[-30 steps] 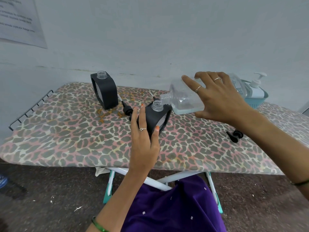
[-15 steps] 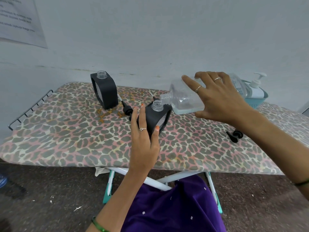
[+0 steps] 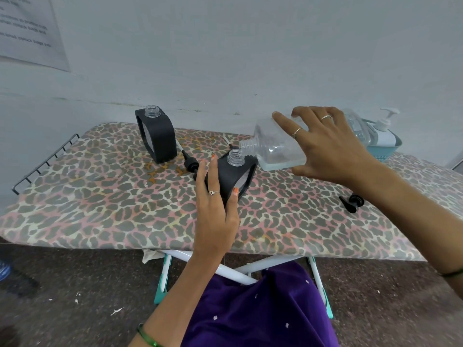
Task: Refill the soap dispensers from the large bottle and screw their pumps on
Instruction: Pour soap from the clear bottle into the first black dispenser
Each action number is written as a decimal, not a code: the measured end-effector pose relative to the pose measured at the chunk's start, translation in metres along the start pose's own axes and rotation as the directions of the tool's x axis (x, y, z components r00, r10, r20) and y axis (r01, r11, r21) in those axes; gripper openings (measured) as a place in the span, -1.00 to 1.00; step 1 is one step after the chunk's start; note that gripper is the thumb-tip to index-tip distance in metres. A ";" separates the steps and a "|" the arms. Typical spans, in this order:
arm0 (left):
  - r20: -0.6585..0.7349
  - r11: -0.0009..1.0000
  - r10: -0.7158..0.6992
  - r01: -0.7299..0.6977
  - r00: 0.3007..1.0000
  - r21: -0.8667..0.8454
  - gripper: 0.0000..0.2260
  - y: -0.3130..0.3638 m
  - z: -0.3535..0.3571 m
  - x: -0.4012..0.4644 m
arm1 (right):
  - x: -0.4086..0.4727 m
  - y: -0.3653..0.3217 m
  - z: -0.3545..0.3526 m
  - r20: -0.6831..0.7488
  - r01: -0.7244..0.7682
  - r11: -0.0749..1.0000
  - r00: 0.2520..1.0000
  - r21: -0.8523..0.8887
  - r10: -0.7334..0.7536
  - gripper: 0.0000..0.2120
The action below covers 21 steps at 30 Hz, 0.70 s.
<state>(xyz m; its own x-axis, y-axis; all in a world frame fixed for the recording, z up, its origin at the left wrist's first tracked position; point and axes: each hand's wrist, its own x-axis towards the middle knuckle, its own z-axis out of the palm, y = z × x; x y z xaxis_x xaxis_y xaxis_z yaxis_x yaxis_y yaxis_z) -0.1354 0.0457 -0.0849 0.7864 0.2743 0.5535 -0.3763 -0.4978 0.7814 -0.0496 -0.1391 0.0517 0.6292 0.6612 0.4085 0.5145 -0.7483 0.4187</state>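
You are pouring into the first of two dispensers; both pumps are lying loose.

Your right hand (image 3: 333, 149) is clasping the tilted clear plastic refill bottle (image 3: 275, 149), its mouth over the near black square dispenser's neck (image 3: 235, 159). Your left hand (image 3: 215, 204) is gripping that dispenser. The far black dispenser (image 3: 156, 135) is waiting uncapped; two black pumps (image 3: 191, 166) (image 3: 352, 202) are still unscrewed.

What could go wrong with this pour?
1. The large bottle neck sits beside the narrow mouth of the tilted dispenser, so soap may run onto the cloth cover.
2. The left hand holds the dispenser at a lean; it could slip.
3. The right hand could tip the bottle too fast and overfill.
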 end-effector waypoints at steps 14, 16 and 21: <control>-0.035 1.000 0.005 -0.005 0.999 0.021 -0.44 0.005 0.000 0.000 | 0.000 -0.001 -0.001 0.025 -0.011 1.000 1.000 -0.002 0.011 0.03; -0.042 1.000 0.012 -0.011 0.999 0.024 -0.44 0.004 0.000 0.001 | 0.000 -0.001 -0.001 0.024 -0.010 1.000 1.000 -0.003 0.010 0.03; -0.034 1.000 0.007 -0.006 0.999 0.022 -0.45 0.002 0.001 0.001 | 0.001 -0.001 -0.002 0.025 -0.006 1.000 1.000 -0.007 0.006 0.02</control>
<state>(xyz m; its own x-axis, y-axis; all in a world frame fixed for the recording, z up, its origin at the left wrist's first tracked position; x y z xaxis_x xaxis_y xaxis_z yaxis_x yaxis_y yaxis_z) -0.1355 0.0443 -0.0829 0.7668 0.2984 0.5683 -0.3702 -0.5177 0.7713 -0.0510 -0.1381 0.0536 0.6469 0.6550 0.3905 0.5065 -0.7519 0.4222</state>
